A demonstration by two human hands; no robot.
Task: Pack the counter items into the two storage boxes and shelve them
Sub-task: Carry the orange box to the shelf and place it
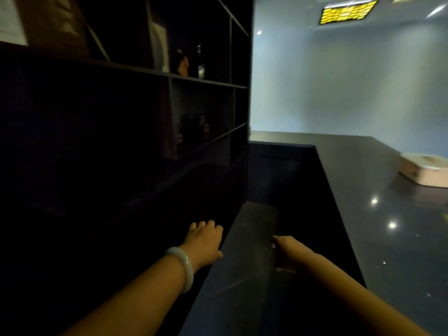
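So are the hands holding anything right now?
It cannot be told. The left hand reaches with curled fingers toward the dark shelf unit, and the right hand sits low; the dark hides whatever they might hold.

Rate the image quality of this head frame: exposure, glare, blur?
Head view: underexposed; the shelf is nearly black, its contents unreadable; spot glare on the counter; the box and ceiling sign are blurred; wide-angle bending at the edges; both hands dim.
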